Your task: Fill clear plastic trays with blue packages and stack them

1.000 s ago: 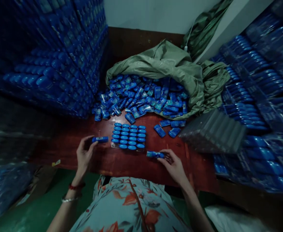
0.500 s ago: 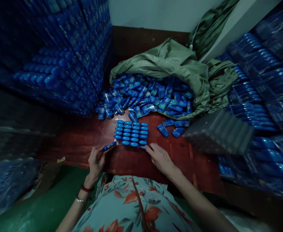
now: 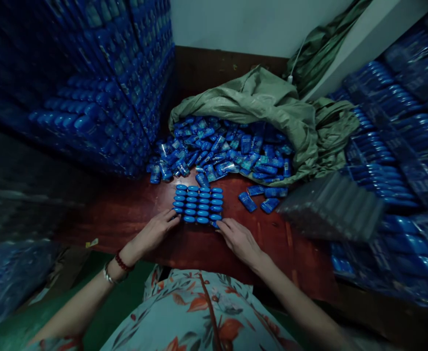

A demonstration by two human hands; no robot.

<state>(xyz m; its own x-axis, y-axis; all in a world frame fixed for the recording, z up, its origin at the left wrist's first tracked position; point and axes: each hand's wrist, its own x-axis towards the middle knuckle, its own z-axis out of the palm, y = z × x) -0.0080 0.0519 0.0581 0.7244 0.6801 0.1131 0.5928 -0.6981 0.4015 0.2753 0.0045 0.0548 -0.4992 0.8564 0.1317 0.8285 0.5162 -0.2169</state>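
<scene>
A block of small blue bottles (image 3: 198, 204) stands in tight rows on the red-brown table (image 3: 195, 243), rounded ends up. At its front left corner my left hand (image 3: 158, 228) is closed with the fingertips on a small blue bottle, mostly hidden by the fingers. My right hand (image 3: 240, 240) is at the front right corner, thumb and fingers pinched on another blue bottle (image 3: 215, 224) at the end of the front row. Behind the block, a heap of loose blue bottles (image 3: 217, 151) spills from a green sack (image 3: 250, 102).
A few loose bottles (image 3: 248, 201) lie right of the block, beside a grey ribbed stack (image 3: 331, 209). Tall stacks of wrapped blue packs (image 3: 100, 107) rise at the left, and more packs (image 3: 385, 161) at the right. A small yellow label (image 3: 92, 242) lies near the table's front edge.
My left hand has moved right and forward, bringing a blue bottle to the block's front left corner. My right hand has stayed at the front right corner.
</scene>
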